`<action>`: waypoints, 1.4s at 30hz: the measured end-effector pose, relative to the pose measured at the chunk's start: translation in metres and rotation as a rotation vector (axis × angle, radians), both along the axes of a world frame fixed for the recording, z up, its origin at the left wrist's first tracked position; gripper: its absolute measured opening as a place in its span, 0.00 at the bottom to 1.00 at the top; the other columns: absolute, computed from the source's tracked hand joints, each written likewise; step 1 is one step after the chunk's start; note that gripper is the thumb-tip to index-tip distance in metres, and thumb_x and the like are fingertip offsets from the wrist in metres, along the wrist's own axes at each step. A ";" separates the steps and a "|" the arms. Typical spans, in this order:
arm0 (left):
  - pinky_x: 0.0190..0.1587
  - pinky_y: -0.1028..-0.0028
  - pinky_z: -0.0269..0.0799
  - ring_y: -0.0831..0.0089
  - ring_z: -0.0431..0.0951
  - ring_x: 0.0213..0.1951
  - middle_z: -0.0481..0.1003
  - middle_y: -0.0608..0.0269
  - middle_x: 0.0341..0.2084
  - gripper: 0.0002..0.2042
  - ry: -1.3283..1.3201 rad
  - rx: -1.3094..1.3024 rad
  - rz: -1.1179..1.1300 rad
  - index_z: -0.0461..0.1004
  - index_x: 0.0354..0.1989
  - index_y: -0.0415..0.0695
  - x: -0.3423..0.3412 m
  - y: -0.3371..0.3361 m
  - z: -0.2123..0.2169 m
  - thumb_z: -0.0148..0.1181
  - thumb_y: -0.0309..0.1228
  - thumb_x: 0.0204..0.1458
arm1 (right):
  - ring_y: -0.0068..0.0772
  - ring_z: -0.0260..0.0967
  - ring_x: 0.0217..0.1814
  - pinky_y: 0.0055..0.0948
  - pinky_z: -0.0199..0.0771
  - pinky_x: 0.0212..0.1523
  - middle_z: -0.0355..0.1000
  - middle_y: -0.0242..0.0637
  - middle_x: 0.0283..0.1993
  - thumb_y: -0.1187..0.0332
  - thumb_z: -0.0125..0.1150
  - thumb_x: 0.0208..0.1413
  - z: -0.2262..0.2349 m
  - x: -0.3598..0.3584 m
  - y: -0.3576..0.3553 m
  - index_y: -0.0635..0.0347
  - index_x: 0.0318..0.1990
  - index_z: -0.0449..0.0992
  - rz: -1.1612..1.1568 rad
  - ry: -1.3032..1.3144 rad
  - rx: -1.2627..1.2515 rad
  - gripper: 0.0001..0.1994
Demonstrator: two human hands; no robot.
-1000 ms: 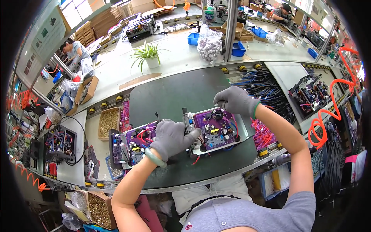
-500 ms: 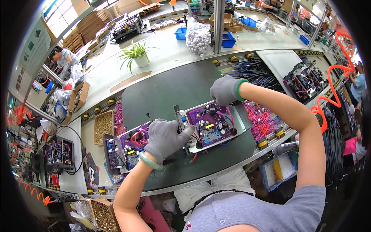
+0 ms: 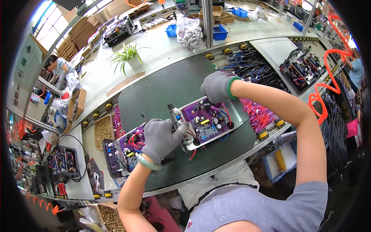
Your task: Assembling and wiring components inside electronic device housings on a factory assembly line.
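A shallow metal chassis point(image 3: 240, 113) holding a purple circuit board point(image 3: 201, 124) lies slightly tilted on the dark green mat point(image 3: 154, 91). At its left end my left hand point(image 3: 160, 138), in a grey glove, is closed on the end piece, with the thumb on top. My right hand point(image 3: 217, 87), also gloved, is curled over the chassis's far edge; its fingertips are hidden. Red and blue wires run along the board's right side. To the left, partly behind my left hand, sits a second purple-board unit point(image 3: 116, 154).
Bundles of pink-red wires point(image 3: 257, 116) and black cables point(image 3: 251, 67) lie right of the mat. A carton of small brass-coloured parts point(image 3: 103, 133) stands at left. Beyond are a potted plant point(image 3: 133, 62), a bag of white pieces point(image 3: 189, 34) and an orange coiled hose point(image 3: 327, 63).
The whole view has shifted a little as the head moved. Both hands keep the same places at the chassis, and the chassis shows no clear movement on the mat.
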State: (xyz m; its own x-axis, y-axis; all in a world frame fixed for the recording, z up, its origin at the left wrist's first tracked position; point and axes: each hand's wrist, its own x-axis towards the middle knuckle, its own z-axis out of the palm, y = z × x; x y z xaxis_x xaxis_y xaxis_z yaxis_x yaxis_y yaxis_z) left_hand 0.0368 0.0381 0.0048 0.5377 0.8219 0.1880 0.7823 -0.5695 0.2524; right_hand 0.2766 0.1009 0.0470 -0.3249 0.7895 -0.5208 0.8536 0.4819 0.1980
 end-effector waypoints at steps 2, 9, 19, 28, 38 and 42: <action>0.33 0.57 0.69 0.51 0.75 0.21 0.70 0.51 0.10 0.25 -0.045 0.022 0.016 0.74 0.16 0.41 -0.002 -0.003 0.003 0.60 0.53 0.52 | 0.44 0.80 0.43 0.45 0.78 0.41 0.81 0.44 0.39 0.68 0.57 0.50 -0.009 0.011 -0.007 0.56 0.39 0.84 -0.043 0.105 0.131 0.12; 0.46 0.58 0.72 0.55 0.79 0.41 0.79 0.54 0.37 0.16 -0.284 0.337 -0.024 0.77 0.43 0.45 0.017 -0.008 0.012 0.63 0.41 0.50 | 0.31 0.75 0.42 0.33 0.72 0.51 0.78 0.34 0.36 0.63 0.67 0.52 -0.008 0.076 -0.070 0.57 0.39 0.81 -0.077 1.059 0.588 0.10; 0.43 0.64 0.69 0.65 0.80 0.33 0.78 0.67 0.24 0.02 0.319 0.249 -0.251 0.77 0.26 0.52 0.099 0.003 0.014 0.61 0.33 0.48 | 0.35 0.70 0.47 0.41 0.64 0.57 0.78 0.27 0.38 0.57 0.73 0.42 -0.057 0.048 -0.097 0.50 0.31 0.83 0.004 0.978 0.680 0.11; 0.39 0.65 0.62 0.70 0.74 0.28 0.71 0.68 0.21 0.01 0.094 0.563 -0.043 0.73 0.27 0.49 0.105 -0.044 -0.018 0.57 0.31 0.46 | 0.37 0.74 0.39 0.42 0.67 0.56 0.78 0.30 0.32 0.63 0.69 0.46 -0.055 0.048 -0.109 0.52 0.32 0.82 0.087 0.978 0.786 0.07; 0.47 0.59 0.65 0.58 0.74 0.39 0.74 0.58 0.35 0.15 -0.516 0.423 0.089 0.75 0.43 0.44 0.114 -0.079 -0.036 0.65 0.31 0.45 | 0.40 0.70 0.35 0.40 0.67 0.52 0.71 0.34 0.25 0.68 0.66 0.46 -0.050 0.045 -0.109 0.55 0.26 0.77 0.084 0.987 0.868 0.04; 0.63 0.49 0.60 0.53 0.70 0.55 0.69 0.47 0.54 0.27 -0.305 0.336 0.005 0.73 0.55 0.43 0.107 -0.111 -0.064 0.66 0.34 0.43 | 0.38 0.68 0.33 0.41 0.64 0.58 0.68 0.33 0.23 0.69 0.63 0.44 -0.039 0.037 -0.091 0.54 0.21 0.72 0.323 0.702 0.802 0.06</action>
